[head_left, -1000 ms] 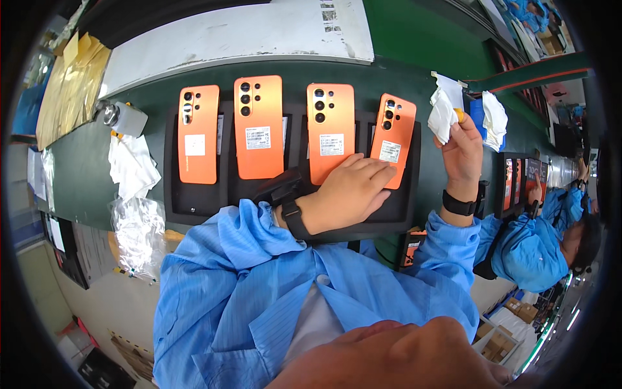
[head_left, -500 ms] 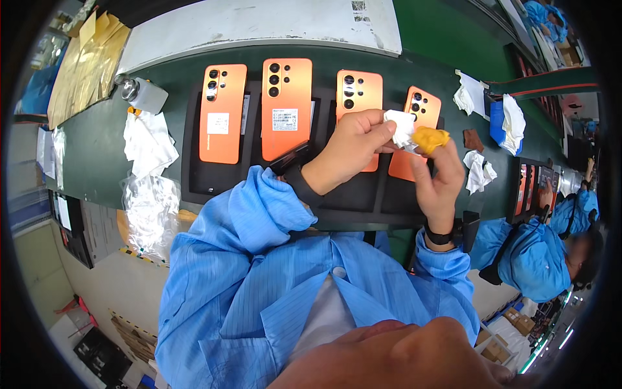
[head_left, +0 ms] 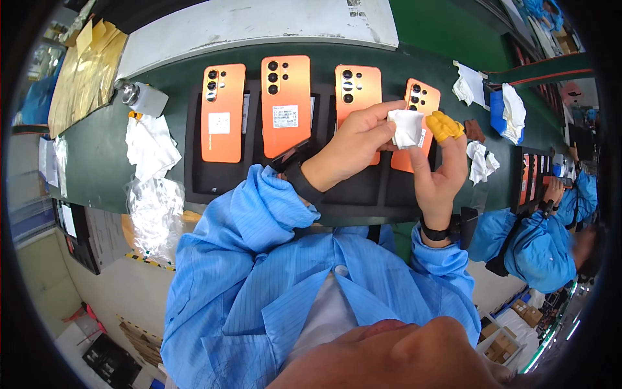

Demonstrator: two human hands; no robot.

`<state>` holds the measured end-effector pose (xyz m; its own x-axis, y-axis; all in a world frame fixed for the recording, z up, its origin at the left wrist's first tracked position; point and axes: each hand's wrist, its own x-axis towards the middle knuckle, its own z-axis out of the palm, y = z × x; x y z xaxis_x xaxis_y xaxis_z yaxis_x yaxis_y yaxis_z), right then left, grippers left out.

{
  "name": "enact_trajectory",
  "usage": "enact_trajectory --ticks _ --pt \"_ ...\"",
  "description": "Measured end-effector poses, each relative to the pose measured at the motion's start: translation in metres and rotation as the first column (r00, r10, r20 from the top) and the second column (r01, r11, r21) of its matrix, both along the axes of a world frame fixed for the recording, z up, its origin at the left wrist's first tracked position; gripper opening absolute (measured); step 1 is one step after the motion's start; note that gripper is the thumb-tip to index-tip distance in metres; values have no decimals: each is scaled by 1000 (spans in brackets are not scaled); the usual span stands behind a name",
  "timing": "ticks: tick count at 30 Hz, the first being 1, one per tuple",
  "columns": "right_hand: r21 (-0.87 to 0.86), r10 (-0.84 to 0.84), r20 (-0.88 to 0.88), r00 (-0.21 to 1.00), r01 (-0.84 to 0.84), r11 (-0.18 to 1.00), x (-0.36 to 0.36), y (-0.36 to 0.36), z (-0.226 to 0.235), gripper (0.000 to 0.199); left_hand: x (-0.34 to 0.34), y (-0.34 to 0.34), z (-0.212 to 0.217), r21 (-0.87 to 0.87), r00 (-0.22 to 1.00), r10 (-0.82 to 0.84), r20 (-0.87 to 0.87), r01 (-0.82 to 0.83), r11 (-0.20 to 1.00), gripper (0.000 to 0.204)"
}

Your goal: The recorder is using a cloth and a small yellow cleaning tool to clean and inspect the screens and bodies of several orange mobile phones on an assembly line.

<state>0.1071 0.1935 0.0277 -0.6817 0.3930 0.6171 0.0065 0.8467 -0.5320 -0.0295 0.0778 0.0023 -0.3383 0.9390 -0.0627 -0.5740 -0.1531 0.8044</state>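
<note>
My left hand (head_left: 353, 137) pinches a folded white wipe (head_left: 406, 129) between thumb and fingers, above the rightmost phone (head_left: 427, 96). Yellow finger cots (head_left: 444, 126) cover the fingertips of my right hand (head_left: 438, 185). Its thumb is spread from the fingers, close by the wipe's lower edge, and nothing shows between them. Three more orange phones lie camera side up in the row: a left one (head_left: 224, 120), a second one (head_left: 286, 97) and a third one (head_left: 357, 84), which my left hand partly hides. White labels are on the two left phones.
The phones rest on a black tray (head_left: 259, 181) on a green bench (head_left: 91, 162). At left are a metal-capped bottle (head_left: 145, 98), a white cloth (head_left: 152, 146) and a clear plastic bag (head_left: 154, 211). Crumpled wipes (head_left: 481, 162) and a blue box (head_left: 497, 117) lie right. A co-worker (head_left: 538, 249) sits beyond.
My right fingers have lifted slightly and moved right, away from the wipe. The wipe now shows flatter and squarer in my left hand, which has hardly moved.
</note>
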Motion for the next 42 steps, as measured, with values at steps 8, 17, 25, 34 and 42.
enact_trajectory --ticks 8,17,25,34,42 --pt "154 -31 155 987 7 988 -1 -6 -8 20 -1 -1 -3 39 999 -35 12 35 999 56" --pt "-124 -57 138 989 74 990 8 -8 -9 6 2 -2 -4 39 999 -45 -22 46 998 64" --pt "-980 65 -175 982 -180 82 21 18 -8 28 -8 -9 8 -47 976 -204 -78 200 979 71" --pt "-959 221 -178 959 -219 179 29 14 -14 26 -13 -10 11 -68 966 -218 -138 211 975 66" --pt "-899 -43 -229 973 -194 394 31 6 -16 21 -6 -1 -9 -91 835 136 -534 -217 972 30"
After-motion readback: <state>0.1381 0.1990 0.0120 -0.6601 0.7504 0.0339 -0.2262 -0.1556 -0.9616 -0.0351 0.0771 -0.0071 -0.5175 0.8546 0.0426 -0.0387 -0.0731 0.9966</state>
